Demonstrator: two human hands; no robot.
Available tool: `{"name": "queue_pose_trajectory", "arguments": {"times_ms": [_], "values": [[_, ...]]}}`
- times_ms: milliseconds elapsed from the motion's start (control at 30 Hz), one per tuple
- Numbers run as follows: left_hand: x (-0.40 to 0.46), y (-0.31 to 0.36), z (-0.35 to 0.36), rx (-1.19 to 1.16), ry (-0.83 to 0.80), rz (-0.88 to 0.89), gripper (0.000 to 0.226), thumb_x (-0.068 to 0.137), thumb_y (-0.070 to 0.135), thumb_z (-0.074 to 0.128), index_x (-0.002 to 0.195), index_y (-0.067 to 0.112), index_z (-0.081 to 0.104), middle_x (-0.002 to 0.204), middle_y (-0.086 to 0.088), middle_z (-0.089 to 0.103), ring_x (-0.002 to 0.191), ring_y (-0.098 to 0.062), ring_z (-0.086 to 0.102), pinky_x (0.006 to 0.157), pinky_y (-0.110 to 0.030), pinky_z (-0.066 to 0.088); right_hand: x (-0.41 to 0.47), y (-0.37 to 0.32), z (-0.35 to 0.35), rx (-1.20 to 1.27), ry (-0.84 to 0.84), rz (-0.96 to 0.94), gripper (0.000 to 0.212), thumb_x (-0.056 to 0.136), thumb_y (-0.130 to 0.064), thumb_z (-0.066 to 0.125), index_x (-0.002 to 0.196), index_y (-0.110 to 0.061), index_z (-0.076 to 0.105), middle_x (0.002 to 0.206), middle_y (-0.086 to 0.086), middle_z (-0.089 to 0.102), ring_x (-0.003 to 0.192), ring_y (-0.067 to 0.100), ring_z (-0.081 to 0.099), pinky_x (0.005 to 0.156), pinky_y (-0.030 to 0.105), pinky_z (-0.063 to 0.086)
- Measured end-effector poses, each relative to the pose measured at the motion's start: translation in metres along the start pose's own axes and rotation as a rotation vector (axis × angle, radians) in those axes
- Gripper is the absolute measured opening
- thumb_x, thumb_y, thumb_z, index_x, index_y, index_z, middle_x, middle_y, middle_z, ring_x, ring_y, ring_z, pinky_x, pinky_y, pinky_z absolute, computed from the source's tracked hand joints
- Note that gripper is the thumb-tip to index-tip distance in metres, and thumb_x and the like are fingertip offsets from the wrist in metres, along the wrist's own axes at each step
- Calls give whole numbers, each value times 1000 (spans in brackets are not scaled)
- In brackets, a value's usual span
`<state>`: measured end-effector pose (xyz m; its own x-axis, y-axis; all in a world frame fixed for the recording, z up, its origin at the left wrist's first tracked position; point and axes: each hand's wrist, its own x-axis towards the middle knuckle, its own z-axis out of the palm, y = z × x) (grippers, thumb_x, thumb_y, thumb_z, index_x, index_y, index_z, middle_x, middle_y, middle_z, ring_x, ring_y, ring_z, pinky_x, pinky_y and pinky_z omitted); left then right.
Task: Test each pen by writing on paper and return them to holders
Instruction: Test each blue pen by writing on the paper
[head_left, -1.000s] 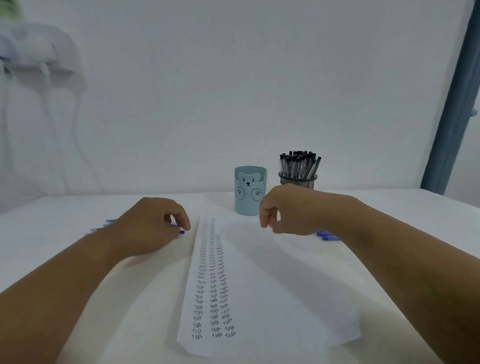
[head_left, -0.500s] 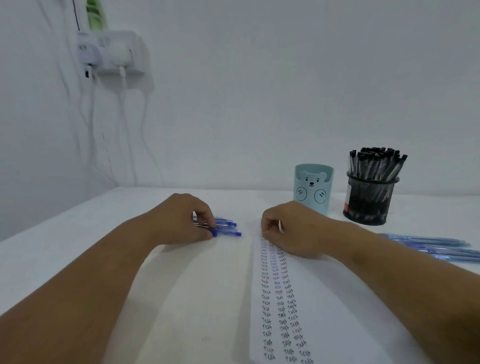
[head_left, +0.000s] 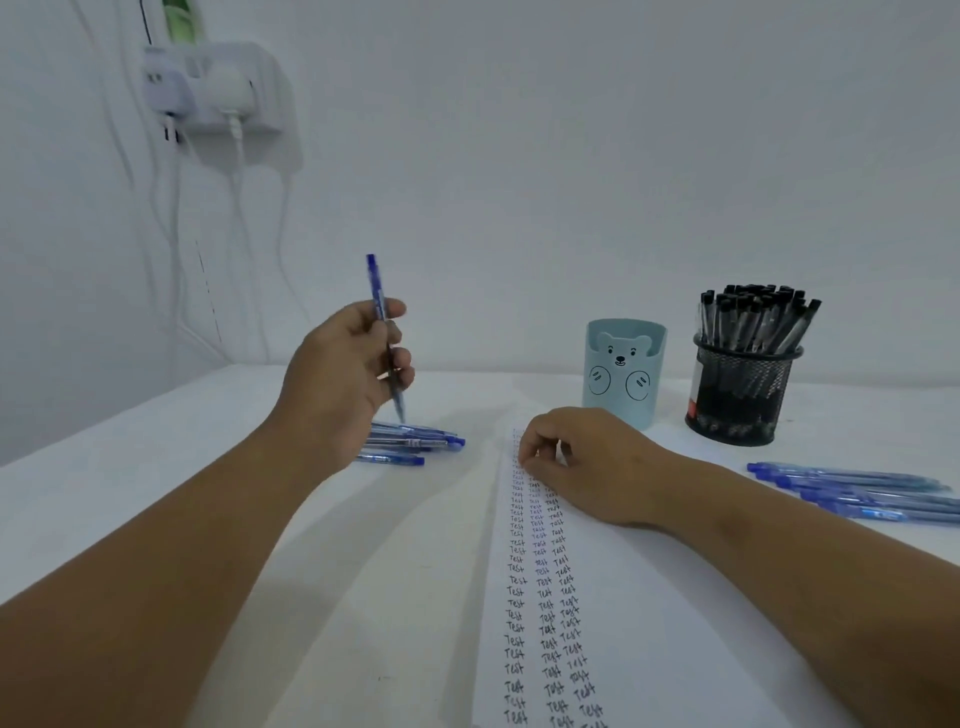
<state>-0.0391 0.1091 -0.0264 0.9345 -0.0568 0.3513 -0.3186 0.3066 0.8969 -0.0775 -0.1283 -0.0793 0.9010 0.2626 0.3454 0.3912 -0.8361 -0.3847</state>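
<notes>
My left hand (head_left: 343, 384) holds a blue pen (head_left: 378, 296) nearly upright above the table, its capped end up and its tip just over a small pile of blue pens (head_left: 415, 444). My right hand (head_left: 582, 462) rests with curled fingers on the top of the white paper (head_left: 675, 623), which carries three columns of the word "Test" (head_left: 540, 597). A light blue bear holder (head_left: 623, 371) stands behind the paper. To its right a black mesh holder (head_left: 743, 389) is full of black pens.
Several more blue pens (head_left: 857, 493) lie on the white table (head_left: 156, 493) at the far right. A wall socket with plugs and hanging cables (head_left: 208, 93) sits on the wall at upper left.
My left hand has lifted one blue pen up off the pile. The right hand has stayed on the paper. The view has turned left since the earliest frame.
</notes>
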Motion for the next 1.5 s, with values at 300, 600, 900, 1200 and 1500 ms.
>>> {"name": "queue_pose_trajectory", "arguments": {"times_ms": [300,600,900,1200,1500], "values": [[-10,-3,9,-669,-62,-336,50,85,57,44,58,16,34,62,2,24,54,-17,23,58,-29,25,-2,-1,-1,3,6,1,7,95,-22,64,96,-24,71,90,-10,65,77,-10,52,69,9,39],[-15,-11,17,-660,-126,-350,44,92,48,36,64,13,40,68,-6,45,70,-28,56,84,-36,48,-3,-9,-8,152,284,-32,16,96,-43,59,96,-31,70,77,-10,62,65,2,52,63,18,39],[-26,-15,37,-383,-275,-339,50,103,43,29,103,3,60,121,-21,71,122,-37,64,112,-47,43,7,-14,-12,-219,315,-125,24,94,-36,65,82,-18,74,61,-8,50,61,15,49,62,34,45],[-23,-42,14,1080,-607,141,29,87,50,70,115,40,69,127,29,58,121,13,46,114,-22,33,5,-4,-12,693,236,377,8,85,-2,70,89,2,66,71,15,70,46,19,54,40,24,36],[-19,-45,10,1189,-694,65,36,86,57,68,119,43,66,132,37,51,123,24,35,127,-31,-1,10,-5,-8,530,129,428,12,78,-15,69,66,-12,66,61,6,69,58,19,53,61,36,44]]}}
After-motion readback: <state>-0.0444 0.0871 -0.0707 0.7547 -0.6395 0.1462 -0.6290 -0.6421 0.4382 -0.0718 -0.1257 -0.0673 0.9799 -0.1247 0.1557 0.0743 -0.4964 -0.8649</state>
